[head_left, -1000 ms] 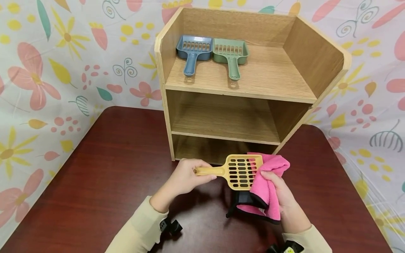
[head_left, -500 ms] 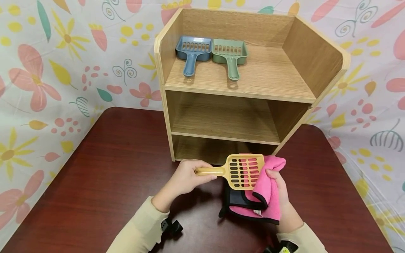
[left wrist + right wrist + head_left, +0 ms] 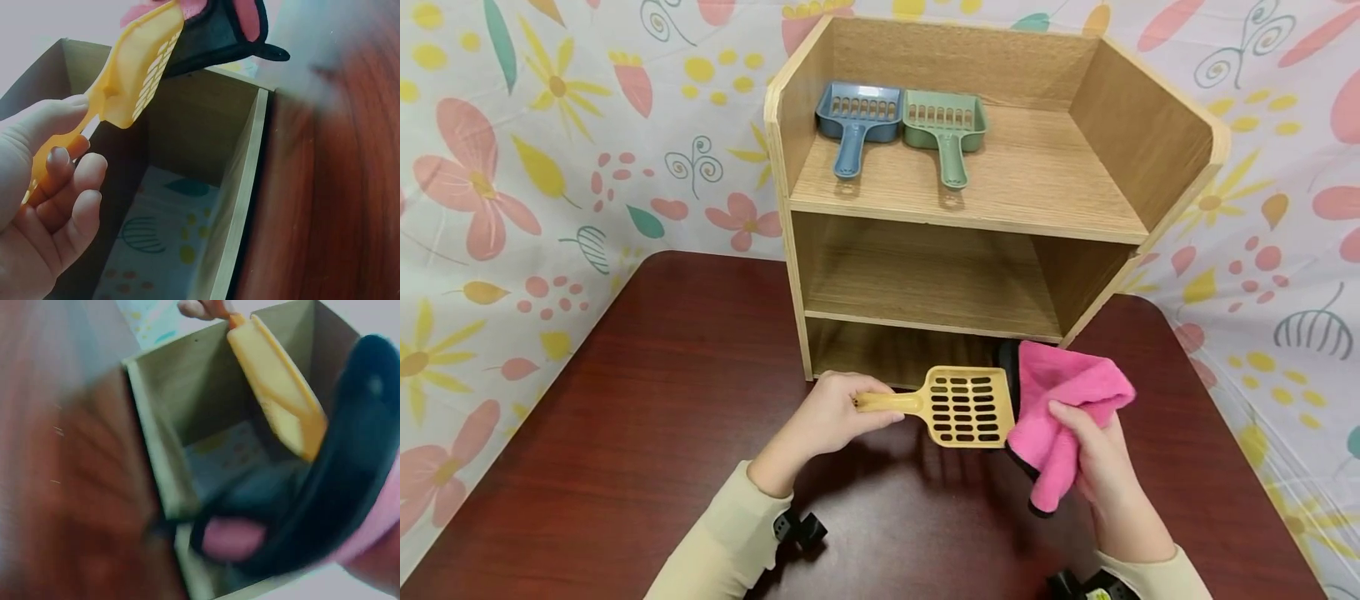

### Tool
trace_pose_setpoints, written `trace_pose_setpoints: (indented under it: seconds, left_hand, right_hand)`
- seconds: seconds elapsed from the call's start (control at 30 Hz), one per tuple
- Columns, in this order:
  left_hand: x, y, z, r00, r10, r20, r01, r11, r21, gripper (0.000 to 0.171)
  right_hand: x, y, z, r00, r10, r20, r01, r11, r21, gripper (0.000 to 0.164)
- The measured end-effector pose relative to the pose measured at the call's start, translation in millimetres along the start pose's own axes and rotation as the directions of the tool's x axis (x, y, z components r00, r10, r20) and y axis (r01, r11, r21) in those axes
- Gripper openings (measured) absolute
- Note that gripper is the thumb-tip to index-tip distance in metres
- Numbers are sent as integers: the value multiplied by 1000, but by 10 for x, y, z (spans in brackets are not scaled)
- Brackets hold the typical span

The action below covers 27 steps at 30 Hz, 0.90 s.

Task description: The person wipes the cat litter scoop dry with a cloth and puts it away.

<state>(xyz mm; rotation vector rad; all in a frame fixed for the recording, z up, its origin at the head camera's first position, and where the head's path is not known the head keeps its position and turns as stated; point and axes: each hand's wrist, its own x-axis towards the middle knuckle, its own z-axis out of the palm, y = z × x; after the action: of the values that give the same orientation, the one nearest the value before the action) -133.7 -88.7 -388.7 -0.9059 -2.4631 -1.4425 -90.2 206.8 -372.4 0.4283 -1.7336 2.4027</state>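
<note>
My left hand [image 3: 842, 412] pinches the handle of a yellow slotted litter scoop [image 3: 932, 379], held level above the table with its head toward the right. In the left wrist view the thumb and fingers close round the scoop's [image 3: 134, 65] handle. A bunched pink cloth with black edging [image 3: 1052, 400] is gripped in my right hand [image 3: 1105, 467], thumb on top. The cloth lies at the scoop's right end; whether they touch I cannot tell. The right wrist view shows the blurred black edging [image 3: 350, 462] near the scoop [image 3: 275, 381].
A wooden shelf unit [image 3: 962, 221] stands on the dark red table [image 3: 625, 433] just behind the hands. On its top board sit a blue scoop with tray [image 3: 857, 121] and a green one [image 3: 947, 125]. A floral sheet [image 3: 550, 167] hangs behind.
My right hand has moved to the right with the cloth, off the scoop's slotted head, and the cloth is more bunched. The left hand and scoop have shifted slightly left.
</note>
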Motion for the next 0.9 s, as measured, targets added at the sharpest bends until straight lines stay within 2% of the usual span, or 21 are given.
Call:
trace_pose_setpoints:
  seconds: [0.03, 0.07, 0.1, 0.17, 0.27, 0.3, 0.33, 0.37, 0.4, 0.53, 0.67, 0.73, 0.8, 0.9]
  left_hand:
    - [-1, 3, 4, 1000, 14, 3, -14, 1000, -2, 14]
    - [-3, 3, 11, 1000, 30, 3, -30, 1000, -2, 14]
    - [-5, 9, 19, 999, 48, 0, -48, 999, 3, 14]
    - [-7, 11, 43, 996, 84, -7, -83, 996, 28, 15]
    - [-11, 21, 72, 990, 136, -25, -134, 989, 68, 16]
    - [-12, 24, 79, 988, 150, -29, -147, 986, 81, 16]
    - [-13, 21, 86, 986, 162, -33, -158, 983, 93, 16]
    - [-15, 22, 91, 984, 176, -39, -171, 980, 105, 16]
    - [-17, 24, 93, 982, 186, -42, -181, 977, 111, 16]
    - [-23, 27, 118, 974, 223, -44, -215, 968, 131, 16]
    - [-30, 27, 150, 963, 268, -39, -259, 952, 164, 18]
    - [-30, 21, 166, 957, 287, -39, -276, 944, 183, 18]
    - [-29, 15, 178, 952, 305, -41, -291, 936, 199, 18]
    - [-26, 9, 186, 941, 336, -46, -319, 924, 212, 18]
  right_hand:
    - [11, -32, 57, 1000, -21, -13, 18, 987, -161, 19]
    - [19, -56, 115, 1000, -29, -10, 24, 948, -319, 17]
    - [24, -66, 164, 999, -45, 23, 50, 883, -466, 17]
    - [20, -60, 263, 994, -63, 84, 104, 700, -706, 27]
    - [-24, -5, 392, 989, -50, 141, 149, 426, -892, 55]
    - [-42, 16, 425, 986, -49, 161, 167, 356, -919, 64]
    - [-61, 34, 455, 984, -38, 176, 179, 306, -935, 73]
    - [-79, 55, 480, 980, -27, 197, 197, 271, -942, 72]
    - [-96, 69, 501, 976, -13, 217, 213, 245, -946, 70]
    - [-123, 144, 556, 965, -9, 260, 257, 189, -948, 52]
    - [-116, 225, 593, 961, 3, 277, 274, 127, -953, 53]
    - [-110, 245, 598, 956, 8, 292, 289, 112, -951, 54]
    - [-102, 253, 593, 950, 11, 311, 308, 109, -945, 53]
    - [-89, 256, 573, 941, -8, 339, 339, 91, -936, 45]
